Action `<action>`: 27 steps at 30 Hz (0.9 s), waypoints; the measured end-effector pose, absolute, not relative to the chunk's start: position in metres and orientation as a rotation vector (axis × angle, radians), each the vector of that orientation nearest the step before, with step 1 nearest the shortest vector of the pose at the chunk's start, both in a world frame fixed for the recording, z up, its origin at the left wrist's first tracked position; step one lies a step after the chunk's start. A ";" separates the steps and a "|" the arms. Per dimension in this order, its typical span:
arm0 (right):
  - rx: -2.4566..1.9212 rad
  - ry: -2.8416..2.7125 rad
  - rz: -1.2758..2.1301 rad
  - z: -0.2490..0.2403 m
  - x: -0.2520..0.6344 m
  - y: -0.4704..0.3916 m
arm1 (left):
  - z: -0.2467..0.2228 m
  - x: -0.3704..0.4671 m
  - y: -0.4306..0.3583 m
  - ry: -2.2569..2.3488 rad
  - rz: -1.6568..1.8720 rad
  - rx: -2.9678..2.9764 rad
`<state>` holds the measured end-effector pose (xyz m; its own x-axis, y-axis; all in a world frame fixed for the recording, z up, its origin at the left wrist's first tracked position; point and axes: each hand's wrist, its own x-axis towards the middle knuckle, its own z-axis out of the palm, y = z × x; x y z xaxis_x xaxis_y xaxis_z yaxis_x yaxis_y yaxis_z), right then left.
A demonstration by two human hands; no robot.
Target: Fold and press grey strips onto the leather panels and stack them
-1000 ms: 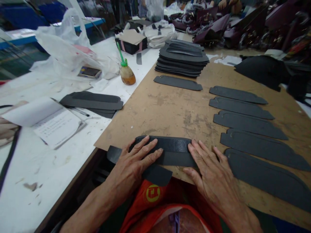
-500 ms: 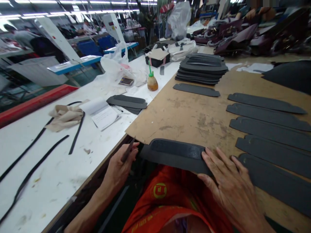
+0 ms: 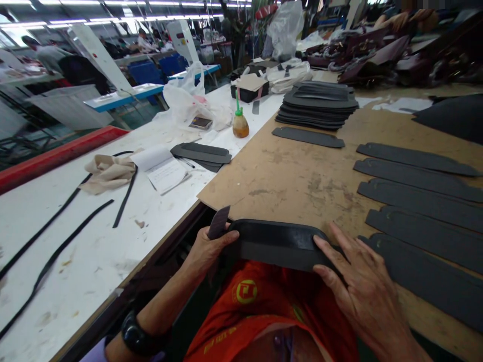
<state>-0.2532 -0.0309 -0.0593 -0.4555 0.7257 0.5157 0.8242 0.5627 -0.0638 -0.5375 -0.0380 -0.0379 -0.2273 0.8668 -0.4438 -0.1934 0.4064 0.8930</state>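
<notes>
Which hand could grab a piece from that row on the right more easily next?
Probably the right hand: it is close beside the row's nearest piece, at the panel's right end. The left hand is farther off, holding a dark flat thing.

- You are working in a factory-like workshop, where tube lights (image 3: 164,3) are running in rows overhead.
- Beyond your white table (image 3: 90,251), several people (image 3: 49,55) are sharing the large hall with you.
- Matching dark panels (image 3: 418,186) are lying in a row on your brown board (image 3: 279,176), with more forming a thick stack (image 3: 317,108).
- A green-nozzled squeeze bottle (image 3: 240,126) is standing nearby.
</notes>
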 end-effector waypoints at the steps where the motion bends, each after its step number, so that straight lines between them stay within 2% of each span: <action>1: -1.244 -2.258 -0.225 -0.059 -0.253 -0.031 | -0.039 -0.539 -0.038 1.468 1.114 0.636; 13: -1.406 -1.969 -0.038 -0.057 -0.259 -0.030 | -0.047 -0.538 -0.035 1.490 1.131 0.632; 21: -1.472 -1.854 -0.041 -0.055 -0.253 -0.030 | -0.052 -0.537 -0.044 1.420 1.203 0.685; 27: -1.468 -1.952 0.356 -0.062 -0.236 -0.014 | -0.058 -0.545 -0.053 1.342 1.216 0.770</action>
